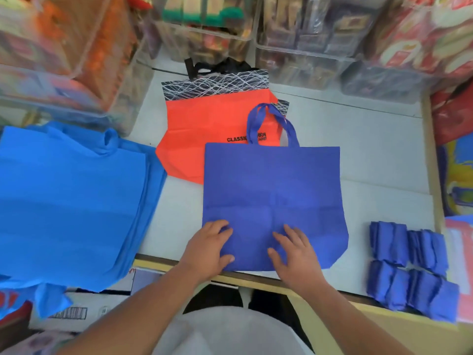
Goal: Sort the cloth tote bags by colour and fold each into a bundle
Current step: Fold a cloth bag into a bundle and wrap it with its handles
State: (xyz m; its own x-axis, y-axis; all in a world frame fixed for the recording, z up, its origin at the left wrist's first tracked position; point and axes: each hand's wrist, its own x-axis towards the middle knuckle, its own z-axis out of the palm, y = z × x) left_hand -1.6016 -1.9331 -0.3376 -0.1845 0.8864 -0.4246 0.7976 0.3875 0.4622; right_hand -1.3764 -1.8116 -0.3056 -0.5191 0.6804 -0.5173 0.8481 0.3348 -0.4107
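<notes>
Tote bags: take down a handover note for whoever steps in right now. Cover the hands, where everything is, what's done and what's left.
Left hand: rests on the near left corner of the dark blue bag.
Right hand: spread flat on the same bag near its near edge.
The bag lies flat on the table, handles pointing away, overlapping the orange bag.
Done: dark blue bundles sit at the near right.
Left: fold this bag. The light blue stack on the left and the orange bag are still unfolded.
</notes>
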